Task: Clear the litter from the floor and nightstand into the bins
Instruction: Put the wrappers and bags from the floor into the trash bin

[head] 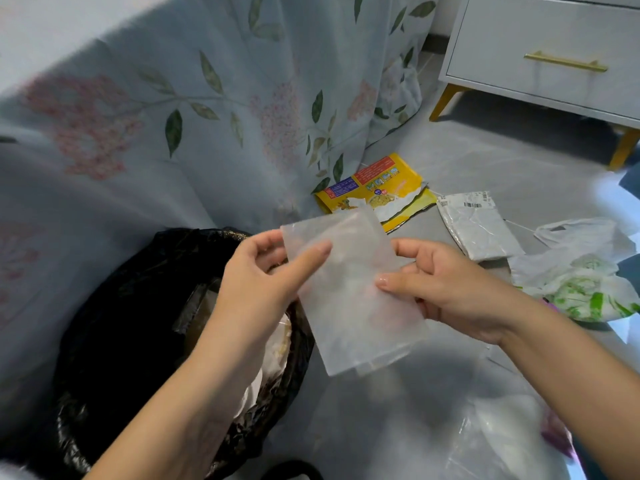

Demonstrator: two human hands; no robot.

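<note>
A clear plastic sleeve (349, 289) is held up between both hands, just right of the bin (145, 341), which sits low and to the left with its black liner rim open and some paper scraps already inside. The sleeve's long axis runs from far-left to near-right, tilted slightly, and its near end hangs free above the grey floor (467, 161), not over the bin mouth. So the bin lies left and below the sleeve, and the left hand (263, 275) is the nearer one to it; its wrist already crosses over the bin rim.

The left hand pinches the sleeve's left edge, thumb on the front face and the other fingers curled behind. The right hand (440, 289) grips the right edge, thumb laid on the front and forefinger stretched above it, the rest folded behind. Both forearms reach in from the near edge and converge on the sleeve.

My guess is that a short carry to the left would put the sleeve over the opening.

Further off on the floor lie a torn yellow food packet (374, 188), a grey mailing pouch (478, 226) and a white and green plastic bag (585, 282), all well apart from the bin. A white nightstand (554, 57) stands at far right beside the floral bedcover (173, 98).
</note>
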